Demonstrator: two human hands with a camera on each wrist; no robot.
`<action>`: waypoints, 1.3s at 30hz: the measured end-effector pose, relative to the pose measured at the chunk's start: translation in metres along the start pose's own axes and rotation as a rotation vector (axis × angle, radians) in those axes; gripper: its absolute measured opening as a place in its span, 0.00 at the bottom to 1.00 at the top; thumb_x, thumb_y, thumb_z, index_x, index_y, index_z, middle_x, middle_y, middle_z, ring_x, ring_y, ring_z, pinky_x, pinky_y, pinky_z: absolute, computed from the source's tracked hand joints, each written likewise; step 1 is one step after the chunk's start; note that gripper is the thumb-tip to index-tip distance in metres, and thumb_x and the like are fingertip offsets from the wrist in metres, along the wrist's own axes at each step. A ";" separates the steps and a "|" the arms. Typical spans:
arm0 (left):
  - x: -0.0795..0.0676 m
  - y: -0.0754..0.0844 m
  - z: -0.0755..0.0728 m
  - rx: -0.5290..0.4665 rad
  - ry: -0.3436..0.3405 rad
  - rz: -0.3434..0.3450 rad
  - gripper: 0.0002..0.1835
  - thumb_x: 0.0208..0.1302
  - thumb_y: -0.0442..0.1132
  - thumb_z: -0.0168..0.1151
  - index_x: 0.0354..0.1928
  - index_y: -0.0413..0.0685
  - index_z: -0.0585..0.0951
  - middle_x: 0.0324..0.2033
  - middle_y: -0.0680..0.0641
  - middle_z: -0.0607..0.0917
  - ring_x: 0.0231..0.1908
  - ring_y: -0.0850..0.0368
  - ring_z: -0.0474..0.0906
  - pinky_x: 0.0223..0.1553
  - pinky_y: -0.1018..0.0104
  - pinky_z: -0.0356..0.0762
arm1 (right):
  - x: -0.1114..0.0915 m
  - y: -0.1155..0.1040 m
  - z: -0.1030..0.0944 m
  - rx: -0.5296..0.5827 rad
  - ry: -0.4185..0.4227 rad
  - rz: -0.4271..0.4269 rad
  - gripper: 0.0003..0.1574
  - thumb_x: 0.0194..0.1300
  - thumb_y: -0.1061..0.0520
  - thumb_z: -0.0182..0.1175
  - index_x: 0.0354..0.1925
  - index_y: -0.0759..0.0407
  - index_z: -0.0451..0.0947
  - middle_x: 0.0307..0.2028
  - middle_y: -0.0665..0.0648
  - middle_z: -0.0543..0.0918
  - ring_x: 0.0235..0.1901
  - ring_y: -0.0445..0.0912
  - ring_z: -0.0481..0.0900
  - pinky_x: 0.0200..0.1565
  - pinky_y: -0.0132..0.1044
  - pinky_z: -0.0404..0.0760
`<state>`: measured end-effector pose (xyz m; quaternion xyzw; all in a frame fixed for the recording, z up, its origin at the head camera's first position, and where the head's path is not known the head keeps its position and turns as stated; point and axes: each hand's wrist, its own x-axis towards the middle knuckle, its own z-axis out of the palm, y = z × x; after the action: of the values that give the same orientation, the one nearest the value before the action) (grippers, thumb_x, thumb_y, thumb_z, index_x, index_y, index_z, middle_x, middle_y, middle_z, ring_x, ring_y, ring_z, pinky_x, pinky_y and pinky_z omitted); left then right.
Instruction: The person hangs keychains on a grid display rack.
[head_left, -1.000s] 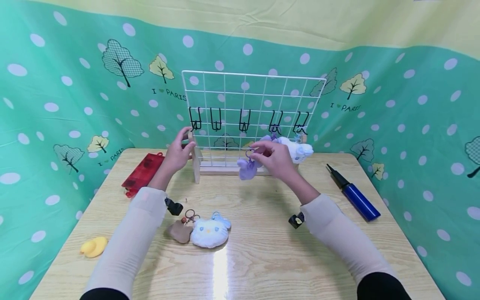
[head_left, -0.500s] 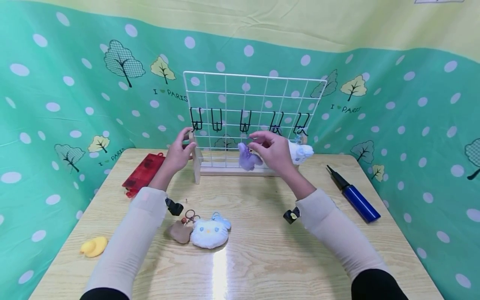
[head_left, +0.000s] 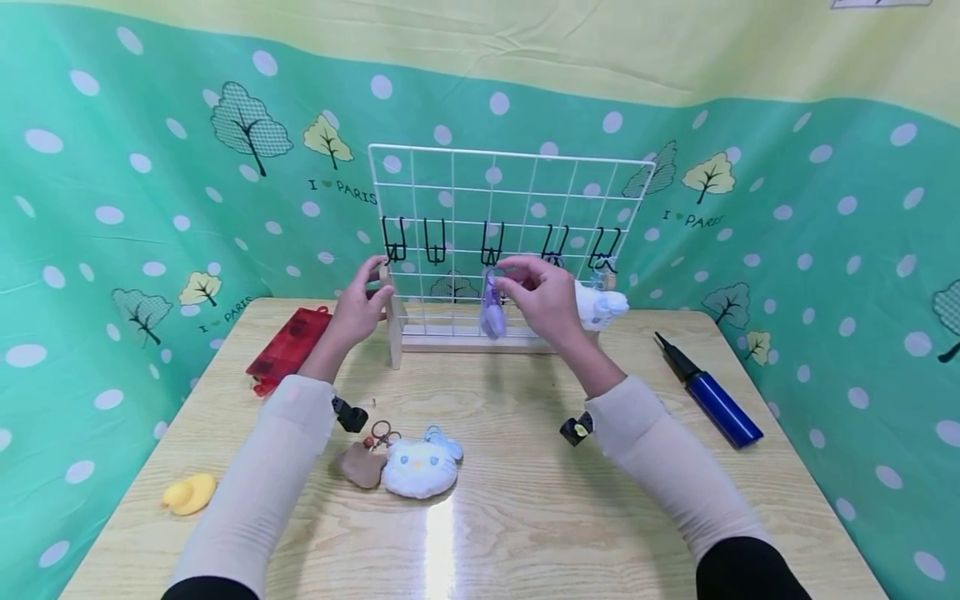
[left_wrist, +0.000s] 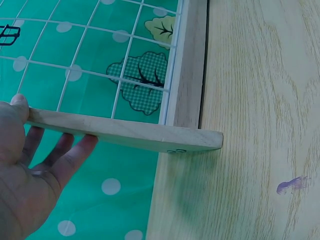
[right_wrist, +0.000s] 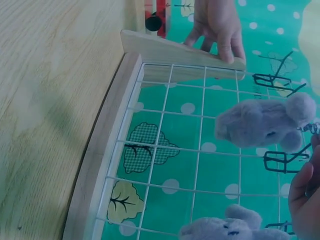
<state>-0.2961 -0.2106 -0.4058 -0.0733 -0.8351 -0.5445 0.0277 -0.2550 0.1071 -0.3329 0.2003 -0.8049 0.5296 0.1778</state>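
Observation:
A white wire grid rack [head_left: 450,187] on a wooden base carries several black hooks [head_left: 491,243]. My left hand [head_left: 360,304] grips the rack's wooden side piece [left_wrist: 125,131], thumb on one face and fingers on the other. My right hand [head_left: 543,296] pinches a purple plush keychain [head_left: 492,312] by its ring, close below the middle hook; it hangs upright in front of the grid. In the right wrist view, a second purple plush [right_wrist: 227,230] hangs farther along, mostly hidden by my hand in the head view. A white plush keychain [head_left: 600,307] hangs at the rightmost hook.
A brown plush keychain [head_left: 363,464] and a white-and-blue cat plush keychain [head_left: 420,467] lie at the table's front. Left are a yellow duck-like item [head_left: 189,494] and a red pouch [head_left: 288,350]. A blue hand pump [head_left: 722,408] lies right. A patterned curtain hangs behind.
My right hand has shifted slightly left, bringing the purple plush keychain up toward the middle hook and turning it upright. My left hand stays on the wooden side piece.

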 end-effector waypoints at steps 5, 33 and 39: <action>0.000 0.000 0.001 -0.002 -0.003 -0.006 0.30 0.80 0.46 0.48 0.78 0.71 0.54 0.73 0.38 0.63 0.67 0.35 0.70 0.56 0.39 0.82 | 0.001 0.003 0.002 -0.020 0.019 0.022 0.13 0.65 0.54 0.71 0.48 0.54 0.87 0.35 0.57 0.89 0.26 0.45 0.75 0.25 0.27 0.71; -0.001 0.010 -0.002 0.016 -0.019 -0.040 0.32 0.80 0.47 0.50 0.79 0.73 0.53 0.75 0.39 0.62 0.68 0.34 0.69 0.55 0.40 0.83 | -0.016 0.020 -0.011 -0.120 -0.053 0.110 0.17 0.68 0.54 0.67 0.52 0.59 0.82 0.40 0.56 0.87 0.31 0.45 0.78 0.30 0.26 0.78; -0.009 0.018 -0.007 0.034 -0.020 -0.082 0.35 0.79 0.49 0.52 0.80 0.76 0.50 0.76 0.41 0.62 0.70 0.36 0.68 0.55 0.43 0.84 | -0.024 0.023 -0.031 -0.147 -0.098 0.108 0.13 0.70 0.51 0.66 0.49 0.55 0.84 0.39 0.55 0.85 0.32 0.47 0.76 0.30 0.28 0.76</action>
<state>-0.2847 -0.2105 -0.3880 -0.0439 -0.8467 -0.5303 -0.0019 -0.2439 0.1474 -0.3517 0.1688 -0.8589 0.4674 0.1240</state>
